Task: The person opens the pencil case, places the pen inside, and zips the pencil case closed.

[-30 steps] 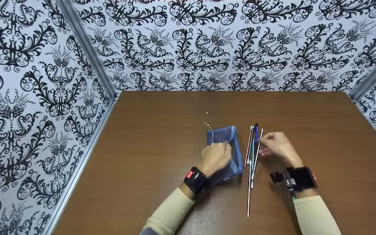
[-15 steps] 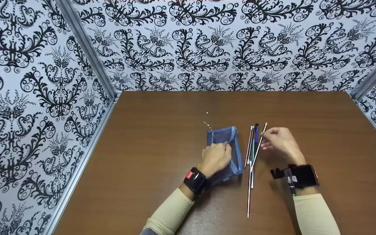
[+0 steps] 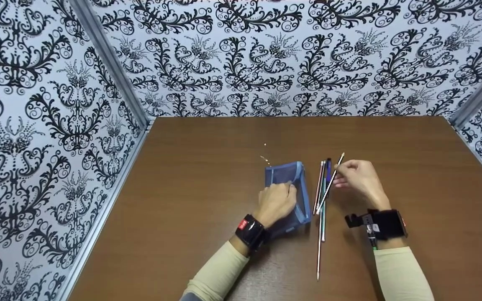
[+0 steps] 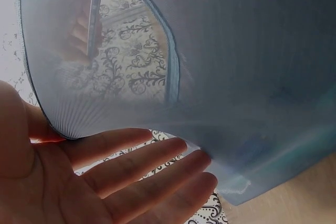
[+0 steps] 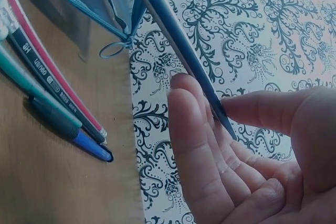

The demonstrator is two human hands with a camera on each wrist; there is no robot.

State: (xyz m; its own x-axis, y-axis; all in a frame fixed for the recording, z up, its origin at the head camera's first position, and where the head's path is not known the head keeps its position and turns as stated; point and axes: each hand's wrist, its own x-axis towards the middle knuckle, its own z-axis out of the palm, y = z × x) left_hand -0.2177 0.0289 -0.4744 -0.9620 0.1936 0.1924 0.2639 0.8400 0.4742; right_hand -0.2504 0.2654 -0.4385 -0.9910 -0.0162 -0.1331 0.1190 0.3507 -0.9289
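Observation:
My left hand (image 3: 277,202) pinches the edge of a blue mesh pencil case (image 4: 247,51) between thumb and index finger, its other fingers extended along the mesh. The zip opening gapes toward the right. Just right of the case, my right hand (image 3: 358,177) pinches a dark striped pencil (image 5: 181,38) near its sharpened tip, thumb against forefinger. The pencil slants, its far end low and left toward the case. Beneath it on the table lie a red pencil (image 5: 21,17), a black HB pencil (image 5: 50,74), a green pencil (image 5: 16,74) and a blue pen (image 5: 92,145) with a black cap.
A pale pencil (image 3: 319,259) reaches toward the near side of the brown table (image 3: 207,167). Patterned walls (image 3: 241,58) stand behind and to the left. A black wrist device (image 3: 387,224) sits on the right forearm, another on the left.
My right hand has moved up and slightly to the right, lifting the striped pencil off the bunch and tilting it, its lower end swinging left toward the case. The left hand and case stay put.

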